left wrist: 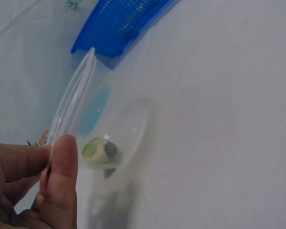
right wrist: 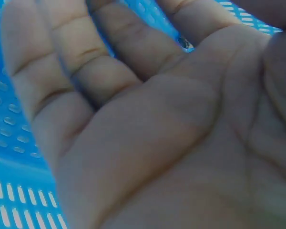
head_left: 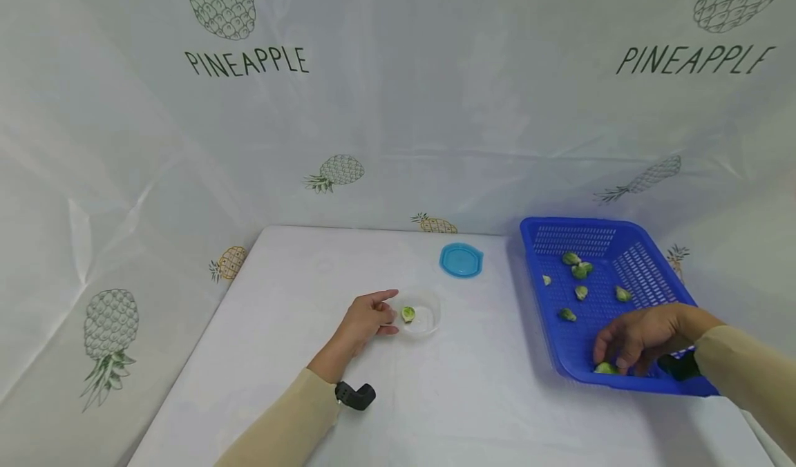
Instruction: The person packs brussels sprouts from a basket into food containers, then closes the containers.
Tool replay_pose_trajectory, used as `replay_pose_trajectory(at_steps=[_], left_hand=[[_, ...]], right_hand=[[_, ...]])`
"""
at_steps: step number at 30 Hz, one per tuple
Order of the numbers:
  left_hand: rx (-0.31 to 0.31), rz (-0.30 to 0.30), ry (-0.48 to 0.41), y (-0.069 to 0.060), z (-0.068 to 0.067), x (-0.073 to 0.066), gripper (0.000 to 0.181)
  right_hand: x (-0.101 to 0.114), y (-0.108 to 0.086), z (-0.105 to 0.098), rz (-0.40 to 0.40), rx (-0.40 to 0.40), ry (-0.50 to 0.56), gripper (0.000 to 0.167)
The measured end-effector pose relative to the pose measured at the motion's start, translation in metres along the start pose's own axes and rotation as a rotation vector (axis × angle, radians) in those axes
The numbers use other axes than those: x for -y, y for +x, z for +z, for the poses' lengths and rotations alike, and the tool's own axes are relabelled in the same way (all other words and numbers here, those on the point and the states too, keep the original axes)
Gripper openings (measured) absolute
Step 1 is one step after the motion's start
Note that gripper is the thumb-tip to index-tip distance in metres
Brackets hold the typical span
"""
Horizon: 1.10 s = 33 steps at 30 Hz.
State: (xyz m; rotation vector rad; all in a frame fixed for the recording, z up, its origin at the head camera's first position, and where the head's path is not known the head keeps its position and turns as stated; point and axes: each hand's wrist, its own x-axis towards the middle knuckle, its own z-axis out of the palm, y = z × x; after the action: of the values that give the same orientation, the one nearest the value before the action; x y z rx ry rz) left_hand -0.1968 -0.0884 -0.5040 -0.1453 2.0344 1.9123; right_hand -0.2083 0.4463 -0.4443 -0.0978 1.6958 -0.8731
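Observation:
In the head view my left hand (head_left: 371, 318) is at the left side of a clear round plastic container (head_left: 429, 307). The left wrist view shows its thumb and fingers pinching the container rim (left wrist: 69, 105). A Brussels sprout (head_left: 408, 313) with a pale green cut face lies inside. My right hand (head_left: 647, 336) reaches down into the near end of a blue plastic basket (head_left: 550, 332). Its fingertips are around a Brussels sprout (head_left: 606, 368) at the basket floor. The right wrist view shows the palm (right wrist: 157, 143) and spread fingers; their tips are out of frame.
Several more Brussels sprouts (head_left: 581, 292) lie scattered in the basket. A blue lid (head_left: 461, 260) lies on the white table (head_left: 298, 280) behind the container. Behind the table hangs a white sheet (head_left: 404, 94) printed with pineapples.

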Motion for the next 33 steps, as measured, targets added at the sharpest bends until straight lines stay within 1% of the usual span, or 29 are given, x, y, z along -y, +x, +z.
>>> replay_pose_trajectory(at_steps=[4, 12, 18, 22, 26, 29, 31, 33], left_hand=[[-0.004, -0.002, 0.006, 0.001, 0.000, 0.001, 0.054], [0.004, 0.007, -0.005, 0.001, 0.000, 0.002, 0.053], [0.007, 0.006, -0.008, 0.001, 0.000, 0.002, 0.054], [0.006, 0.007, -0.010, 0.001, 0.000, 0.002, 0.054], [0.004, 0.009, -0.015, 0.000, 0.000, 0.002, 0.054], [0.004, 0.011, -0.019, 0.000, 0.000, 0.003, 0.054], [0.005, 0.016, -0.018, -0.001, 0.000, 0.003, 0.054], [0.004, 0.018, -0.016, -0.001, 0.000, 0.003, 0.054]], right_hand=[[0.003, 0.001, 0.001, -0.002, 0.024, 0.012, 0.038], [0.005, 0.001, 0.005, -0.019, 0.014, 0.018, 0.038], [0.008, 0.002, 0.006, -0.017, 0.054, 0.035, 0.038], [0.010, 0.003, 0.006, -0.033, 0.081, 0.036, 0.038], [0.013, 0.005, 0.005, -0.088, 0.131, 0.055, 0.041], [0.014, 0.006, 0.003, -0.166, 0.154, 0.065, 0.043], [0.014, 0.006, 0.002, -0.225, 0.149, 0.058, 0.042], [0.014, 0.006, 0.000, -0.285, 0.123, 0.039, 0.038]])
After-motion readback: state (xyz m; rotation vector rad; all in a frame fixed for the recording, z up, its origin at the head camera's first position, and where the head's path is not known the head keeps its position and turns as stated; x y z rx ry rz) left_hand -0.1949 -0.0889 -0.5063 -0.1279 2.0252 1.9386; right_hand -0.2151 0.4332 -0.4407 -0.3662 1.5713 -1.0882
